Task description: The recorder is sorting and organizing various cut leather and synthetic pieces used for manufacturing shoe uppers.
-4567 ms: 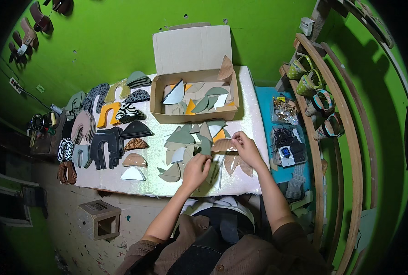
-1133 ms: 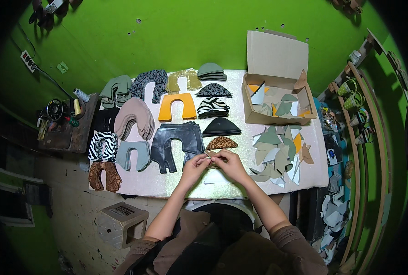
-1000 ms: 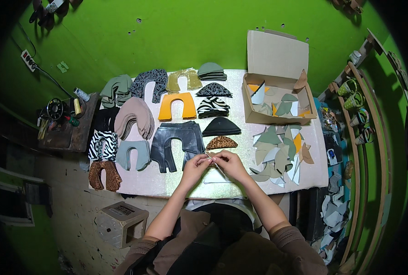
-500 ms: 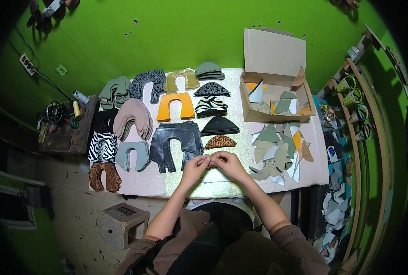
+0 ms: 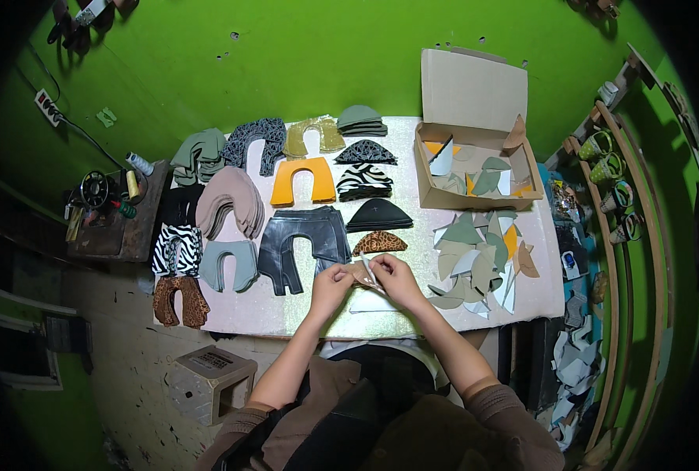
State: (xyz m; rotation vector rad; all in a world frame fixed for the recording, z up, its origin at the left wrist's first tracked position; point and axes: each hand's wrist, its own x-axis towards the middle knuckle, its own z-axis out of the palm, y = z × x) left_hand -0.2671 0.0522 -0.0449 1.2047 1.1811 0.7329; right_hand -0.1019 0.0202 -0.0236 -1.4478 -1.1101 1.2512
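Brown flat piece point(image 5: 359, 273), slanting between fingers point(image 5: 343, 275), pale narrow strip point(image 5: 368, 264) toward right side

The hands point(image 5: 331, 284) partly hide the tan piece point(image 5: 359, 274) — and the top edge crops upper-left hanging objects point(image 5: 90, 12).

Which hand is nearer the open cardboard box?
Right. The right hand is below and to the left of the open cardboard box in the picture; the left hand is farther left.

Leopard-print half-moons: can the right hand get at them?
Probably yes: the leopard-print half-moons lie uncovered just beyond the right hand, though it seems to grip a pale strip.
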